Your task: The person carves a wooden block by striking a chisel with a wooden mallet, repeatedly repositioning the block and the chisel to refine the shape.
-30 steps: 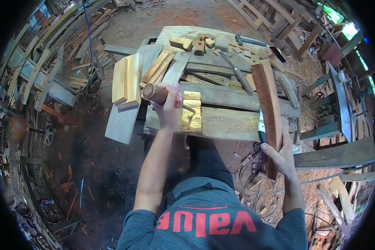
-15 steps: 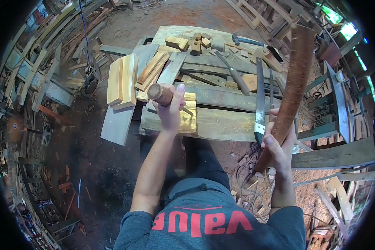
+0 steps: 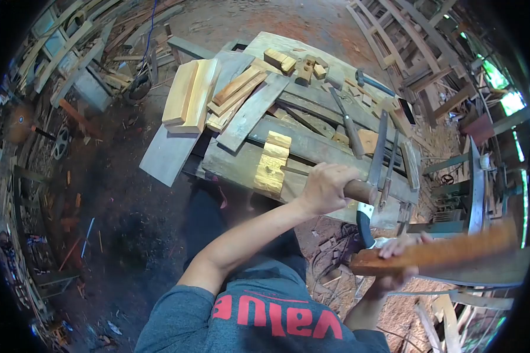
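Observation:
My left hand (image 3: 330,187) is wrapped round the round wooden handle of a chisel (image 3: 361,192). The chisel's thin blade points left, its tip at a carved yellow wood block (image 3: 272,163) on the workbench (image 3: 229,165). At the lower right, my right hand (image 3: 397,259) grips a long brown piece of wood (image 3: 441,252) near its left end; the wood's far end is blurred by motion. Between the hands lies a saw (image 3: 365,223) with a black and white handle, its blade on the bench.
A second chisel (image 3: 353,136), a hammer (image 3: 375,83), a phone (image 3: 407,110) and small wood blocks (image 3: 280,60) lie on the bench. Stacked boards (image 3: 189,97) stand at its left. A blue-topped machine (image 3: 476,182) is at the right, with scrap wood around.
My left hand has swung right with the chisel, which now lies sideways instead of pointing down the bench. My right hand has lowered and tipped the brown wood from upright to nearly level. The view has shifted.

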Tool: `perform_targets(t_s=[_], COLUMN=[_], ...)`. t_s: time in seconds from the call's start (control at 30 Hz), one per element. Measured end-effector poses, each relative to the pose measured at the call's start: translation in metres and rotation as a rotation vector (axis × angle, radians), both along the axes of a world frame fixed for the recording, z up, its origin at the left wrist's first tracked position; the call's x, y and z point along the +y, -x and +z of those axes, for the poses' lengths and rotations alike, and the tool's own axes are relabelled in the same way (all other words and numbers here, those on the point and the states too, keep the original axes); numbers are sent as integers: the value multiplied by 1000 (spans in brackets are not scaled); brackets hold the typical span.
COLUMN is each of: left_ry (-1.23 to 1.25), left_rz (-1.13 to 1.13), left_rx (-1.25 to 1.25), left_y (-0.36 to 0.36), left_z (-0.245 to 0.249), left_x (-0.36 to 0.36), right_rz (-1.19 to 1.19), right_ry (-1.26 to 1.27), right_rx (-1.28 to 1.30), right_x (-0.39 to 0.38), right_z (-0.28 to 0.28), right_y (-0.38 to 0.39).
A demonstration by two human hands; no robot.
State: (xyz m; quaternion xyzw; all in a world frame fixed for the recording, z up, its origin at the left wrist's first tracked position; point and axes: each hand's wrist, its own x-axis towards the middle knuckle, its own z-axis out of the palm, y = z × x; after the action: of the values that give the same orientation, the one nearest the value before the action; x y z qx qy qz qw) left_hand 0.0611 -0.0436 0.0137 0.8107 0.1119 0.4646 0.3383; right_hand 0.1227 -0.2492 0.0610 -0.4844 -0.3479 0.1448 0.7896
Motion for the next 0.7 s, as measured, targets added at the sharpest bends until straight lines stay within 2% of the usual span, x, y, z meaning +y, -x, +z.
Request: perform_targets(t_s=[0.07, 0.1, 0.17, 0.27, 0.3, 0.37, 0.4, 0.43, 0.5, 0.53, 0.57, 0.63, 0.67, 0.7], left_ry=[-18, -44, -62, -96, -98, -109, -127, -130, -122, -124, -138, -135, -143, -161], left_rz=[24, 43, 64, 78, 65, 63, 65, 65, 88, 91, 90, 80, 74, 70], left_rx=[33, 61, 97, 144, 164, 180, 179, 175, 208, 208, 199, 213, 207, 192], left_y=[-5, -8, -13, -17, -15, -16, -18, -18, -16, -15, -16, -12, -11, -12], left_z=[-4, -5, -11, -20, -24, -30, -30, -28, -23, -26, -30, -37, -35, -33], left_x=[-6, -7, -9, -14, -18, -20, -20, -20, -19, -19, -15, -16, -17, -15], right_rz=[-94, -95, 14, -67, 19, 26, 29, -11, -1, 21, 142, 0, -79, -83], right_ry=[-225, -226, 842, 748, 478, -74, -133, 40, 802, 773, 706, 345, 110, 106], right_rx=[-163, -163, -109, -139, 111, 143, 128, 76, -151, 150, 236, 219, 300, 301], right_x=[-7, -16, -40, -54, -61, -39, -33, -34, -58, -49, -56, -53, -39, -39], right_z=[-7, -18, -51, -63, -61, -50, -53, -73, -112, -83, -76, -64, -53, -55], right_y=[8, 10, 13, -1, 0, 6, 7, 9, -11, 2, -10, -8, 0, 1])
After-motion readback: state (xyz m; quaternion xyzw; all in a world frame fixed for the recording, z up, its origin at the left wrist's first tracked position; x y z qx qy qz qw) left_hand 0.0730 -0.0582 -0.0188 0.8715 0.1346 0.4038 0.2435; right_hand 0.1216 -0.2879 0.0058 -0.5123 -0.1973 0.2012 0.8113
